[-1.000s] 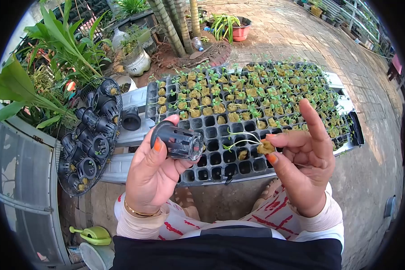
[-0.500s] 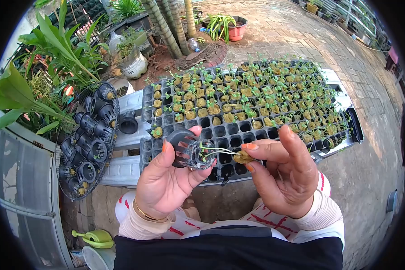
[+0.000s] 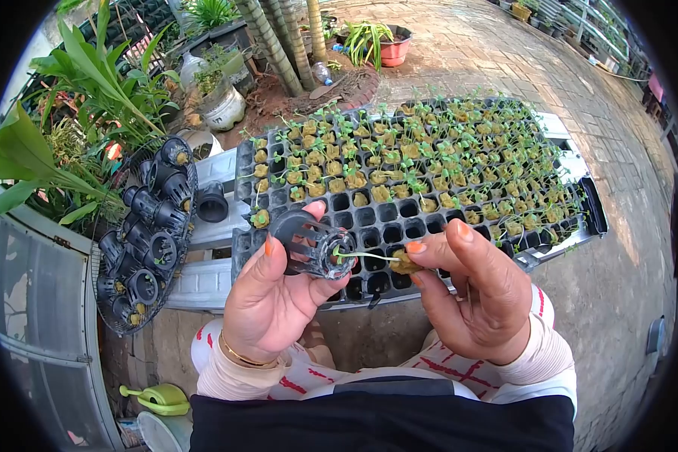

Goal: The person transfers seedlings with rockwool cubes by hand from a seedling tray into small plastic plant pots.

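Note:
My left hand (image 3: 279,290) is closed round a black net pot (image 3: 303,242), which lies on its side with its slotted bottom toward the right. Between thumb and forefinger, my right hand (image 3: 467,290) pinches a seedling plug (image 3: 404,263), a small brownish clump. Its pale stem runs left from the clump, and the leaf tip is at the opening in the pot's bottom. Beneath and beyond both hands is a black seedling tray (image 3: 367,218), with sprouted plugs in many cells and bare cells along the near side.
Several black net pots fill a wire basket (image 3: 181,260) at the left, and another net pot (image 3: 212,205) stands on the metal bench (image 3: 197,285). A green watering can (image 3: 162,399) is at lower left. Potted plants and trunks are beyond.
The stem and leaves have gone into the pot's bottom opening, with less of them showing outside. The pot has turned slightly and shifted left, and my right hand has moved slightly left.

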Demonstrator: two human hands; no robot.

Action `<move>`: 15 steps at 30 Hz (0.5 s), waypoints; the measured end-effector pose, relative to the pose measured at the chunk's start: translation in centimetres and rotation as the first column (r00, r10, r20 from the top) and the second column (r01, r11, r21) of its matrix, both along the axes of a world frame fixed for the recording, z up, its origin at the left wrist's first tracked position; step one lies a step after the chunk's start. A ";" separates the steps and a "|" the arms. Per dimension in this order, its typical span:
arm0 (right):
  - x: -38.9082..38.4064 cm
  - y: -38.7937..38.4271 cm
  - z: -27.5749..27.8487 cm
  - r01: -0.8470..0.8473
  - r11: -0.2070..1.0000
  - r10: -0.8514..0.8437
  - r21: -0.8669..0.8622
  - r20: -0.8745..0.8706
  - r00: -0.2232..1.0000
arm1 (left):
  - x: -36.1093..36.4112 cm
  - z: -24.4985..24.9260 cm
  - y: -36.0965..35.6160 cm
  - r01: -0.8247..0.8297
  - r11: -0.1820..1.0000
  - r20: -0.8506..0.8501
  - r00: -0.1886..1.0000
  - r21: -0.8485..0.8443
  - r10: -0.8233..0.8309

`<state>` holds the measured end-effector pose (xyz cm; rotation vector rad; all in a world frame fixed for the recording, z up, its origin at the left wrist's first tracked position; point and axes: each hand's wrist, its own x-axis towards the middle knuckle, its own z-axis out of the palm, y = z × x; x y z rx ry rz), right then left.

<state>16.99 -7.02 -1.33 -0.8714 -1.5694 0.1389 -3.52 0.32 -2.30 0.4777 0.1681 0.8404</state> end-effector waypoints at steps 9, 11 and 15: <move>0.4 0.3 0.8 0.005 0.998 -0.011 0.060 0.105 0.994 | 0.1 0.2 0.1 -0.035 0.999 -0.003 0.999 0.034 0.035; 0.5 0.3 1.0 0.005 0.998 -0.012 0.061 0.123 0.992 | 0.0 0.1 0.1 -0.036 0.998 -0.016 0.999 0.058 0.037; 0.6 0.5 1.0 -0.012 0.997 0.000 0.077 0.156 0.988 | 0.3 0.9 0.0 -0.049 0.980 -0.168 0.982 0.193 0.082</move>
